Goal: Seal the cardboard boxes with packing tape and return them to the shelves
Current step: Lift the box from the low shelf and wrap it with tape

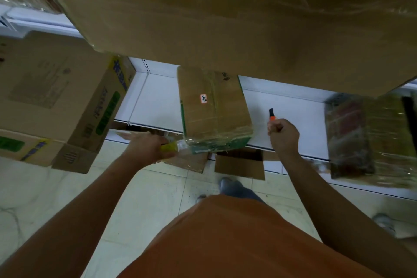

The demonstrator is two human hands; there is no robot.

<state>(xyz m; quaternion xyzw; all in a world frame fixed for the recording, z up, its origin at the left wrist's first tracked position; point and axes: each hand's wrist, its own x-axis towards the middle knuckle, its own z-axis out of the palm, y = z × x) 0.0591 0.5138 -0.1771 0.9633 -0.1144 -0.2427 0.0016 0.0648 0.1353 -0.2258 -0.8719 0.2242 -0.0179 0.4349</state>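
A taped cardboard box (214,108) with green edges and a small white label sits on the white shelf (158,101), its near corner hanging over the shelf's front edge. My left hand (147,148) grips a roll of clear packing tape (173,145) against the box's lower left corner. My right hand (283,136) is to the right of the box above the shelf and holds an orange-and-black utility knife (272,115), blade end pointing away from me.
A large cardboard box (225,11) on the shelf above fills the top of the view. Printed cartons (58,101) stand at the left. A plastic-wrapped bundle (370,137) lies at the right. Open cardboard flaps (239,162) and tiled floor (135,198) are below, by my feet.
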